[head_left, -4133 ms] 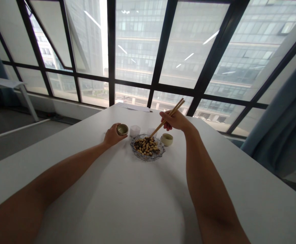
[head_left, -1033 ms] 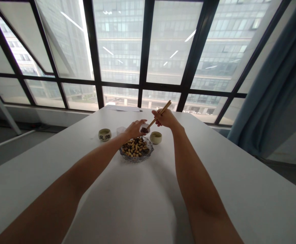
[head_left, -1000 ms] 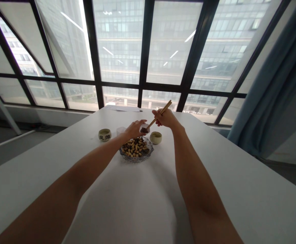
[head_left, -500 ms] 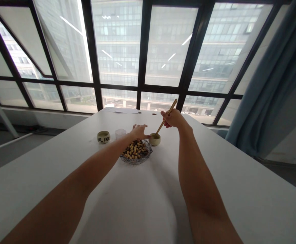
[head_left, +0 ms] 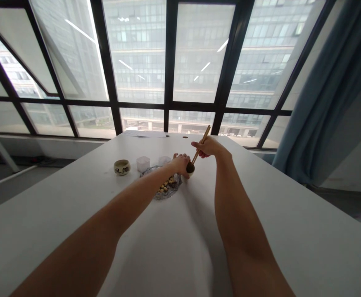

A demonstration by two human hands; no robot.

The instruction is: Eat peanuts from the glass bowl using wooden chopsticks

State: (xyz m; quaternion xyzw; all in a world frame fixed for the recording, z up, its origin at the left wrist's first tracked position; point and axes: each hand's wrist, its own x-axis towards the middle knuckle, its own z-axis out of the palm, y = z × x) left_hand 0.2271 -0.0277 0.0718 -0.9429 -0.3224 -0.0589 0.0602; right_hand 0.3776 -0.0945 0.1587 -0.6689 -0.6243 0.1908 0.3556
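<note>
My left hand (head_left: 182, 163) grips a small cup (head_left: 191, 170) from its left side, and the cup is tilted so that its dark inside shows. In my right hand (head_left: 207, 146) is a pair of wooden chopsticks (head_left: 204, 136), pointing down with their tips at the cup's mouth. Below my left forearm stands a clear glass dish (head_left: 168, 194) holding peanuts and darker bits, partly hidden by the arm. What lies inside the cup is too small to tell.
A cup with dark characters (head_left: 122, 167) stands at the left. Two translucent plastic containers, one (head_left: 143, 164) nearer it and one (head_left: 164, 160) behind the dish, are on the white table (head_left: 155, 255). Papers (head_left: 145, 134) and two small round pieces lie at the far edge.
My left hand has moved right and closed on the cup, which has gone from upright to tilted. The chopsticks stay in my right hand at the cup. The view has shifted slightly.
</note>
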